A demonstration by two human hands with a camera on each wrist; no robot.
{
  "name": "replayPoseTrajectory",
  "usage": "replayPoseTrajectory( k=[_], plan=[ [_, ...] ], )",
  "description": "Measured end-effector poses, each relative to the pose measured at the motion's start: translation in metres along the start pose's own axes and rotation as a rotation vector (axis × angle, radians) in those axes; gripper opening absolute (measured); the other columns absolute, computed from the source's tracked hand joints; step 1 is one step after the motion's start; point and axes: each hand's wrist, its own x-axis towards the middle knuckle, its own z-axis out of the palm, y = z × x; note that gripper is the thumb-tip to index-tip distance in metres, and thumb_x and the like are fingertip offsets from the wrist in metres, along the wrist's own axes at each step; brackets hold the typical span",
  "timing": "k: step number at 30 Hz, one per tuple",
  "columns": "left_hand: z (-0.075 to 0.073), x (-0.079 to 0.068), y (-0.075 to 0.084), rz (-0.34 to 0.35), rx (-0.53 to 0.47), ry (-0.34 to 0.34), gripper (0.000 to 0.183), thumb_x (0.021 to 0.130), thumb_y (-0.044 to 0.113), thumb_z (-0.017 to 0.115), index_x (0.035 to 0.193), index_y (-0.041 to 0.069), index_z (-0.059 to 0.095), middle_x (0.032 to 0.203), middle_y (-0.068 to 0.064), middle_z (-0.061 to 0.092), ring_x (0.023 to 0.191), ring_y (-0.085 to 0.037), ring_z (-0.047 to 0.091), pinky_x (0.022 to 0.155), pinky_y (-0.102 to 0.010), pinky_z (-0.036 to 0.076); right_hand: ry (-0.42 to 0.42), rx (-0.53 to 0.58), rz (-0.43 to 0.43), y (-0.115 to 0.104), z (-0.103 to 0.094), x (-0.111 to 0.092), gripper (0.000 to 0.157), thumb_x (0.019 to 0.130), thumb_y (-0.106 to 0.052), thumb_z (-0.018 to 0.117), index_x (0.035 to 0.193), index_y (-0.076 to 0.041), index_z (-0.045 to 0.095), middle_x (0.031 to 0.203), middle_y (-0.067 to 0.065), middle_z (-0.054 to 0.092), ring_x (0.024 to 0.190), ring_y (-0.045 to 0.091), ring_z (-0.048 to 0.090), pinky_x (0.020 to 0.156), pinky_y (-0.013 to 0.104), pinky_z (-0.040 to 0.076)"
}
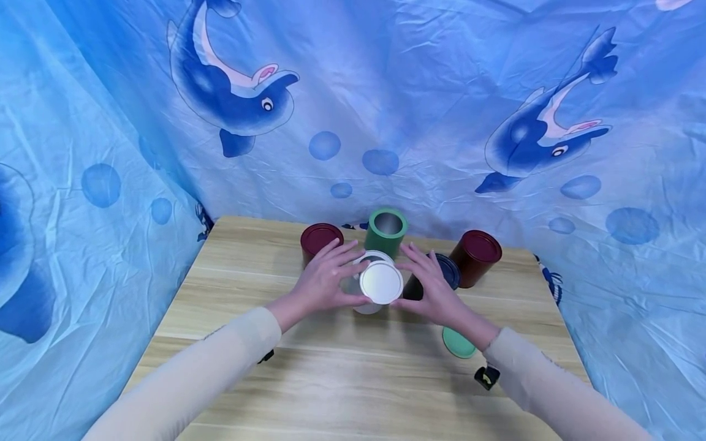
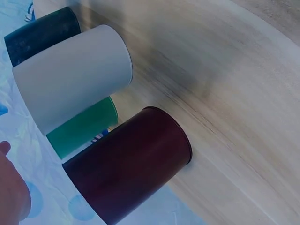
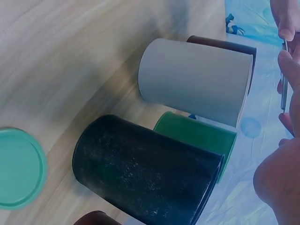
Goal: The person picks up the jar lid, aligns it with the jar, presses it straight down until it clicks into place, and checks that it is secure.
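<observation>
A round white lid (image 1: 381, 282) is held level by both hands over an open white canister (image 2: 75, 77). My left hand (image 1: 330, 280) pinches the lid's left edge between thumb and fingers. On the opposite edge, my right hand (image 1: 432, 291) grips it the same way. Seen edge-on in the right wrist view, the lid (image 3: 284, 77) is a thin disc above the canister. Part of the canister's mouth shows behind the lid in the head view. Only a bit of the left hand (image 2: 11, 192) enters the left wrist view.
Behind the white canister stands an uncovered green canister (image 1: 384, 240). Lidded dark red canisters (image 1: 322, 239) (image 1: 475, 257) flank the group, and a black canister (image 3: 145, 168) stands under the right hand. A green lid (image 1: 459, 343) lies on the wooden table (image 1: 342, 392). Blue dolphin curtains surround it.
</observation>
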Motion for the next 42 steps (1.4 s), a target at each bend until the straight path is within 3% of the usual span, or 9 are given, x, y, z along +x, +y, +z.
replayPoseTrajectory(
  k=[12,25,32,42],
  plan=[
    [0.005,0.009,-0.011,-0.075,-0.077,-0.079,0.077,0.074,0.063,0.092,0.132,0.015,0.078,0.145,-0.008,0.068,0.145,-0.034,0.054,0.124,-0.058,0.037,-0.064,0.017,0.085,0.007,-0.003,0.014,0.069,0.078,-0.02,0.098,0.137,-0.007,0.065,0.169,0.023,0.037,0.16,0.046,0.024,0.123,0.079,0.006],
    [0.01,0.015,-0.028,-0.116,-0.105,-0.159,0.075,0.077,0.063,0.09,0.132,0.012,0.078,0.146,-0.011,0.067,0.148,-0.036,0.051,0.124,-0.058,0.037,-0.136,0.008,0.105,0.02,0.0,0.032,0.064,0.081,-0.026,0.096,0.134,-0.005,0.067,0.169,0.026,0.036,0.161,0.045,0.021,0.125,0.076,0.002],
    [0.011,0.018,-0.032,-0.14,-0.087,-0.203,0.075,0.078,0.065,0.088,0.133,0.014,0.078,0.147,-0.01,0.066,0.148,-0.036,0.051,0.122,-0.057,0.039,-0.184,-0.016,0.13,0.025,0.002,0.04,0.066,0.082,-0.03,0.095,0.135,-0.004,0.066,0.169,0.024,0.036,0.162,0.043,0.021,0.125,0.077,0.004],
    [0.01,0.023,-0.033,-0.16,-0.049,-0.276,0.077,0.079,0.068,0.086,0.135,0.015,0.076,0.149,-0.01,0.065,0.151,-0.034,0.047,0.126,-0.055,0.034,-0.191,-0.053,0.133,0.032,0.005,0.042,0.065,0.083,-0.033,0.095,0.134,-0.005,0.067,0.171,0.02,0.036,0.162,0.041,0.022,0.125,0.076,0.004]
  ],
)
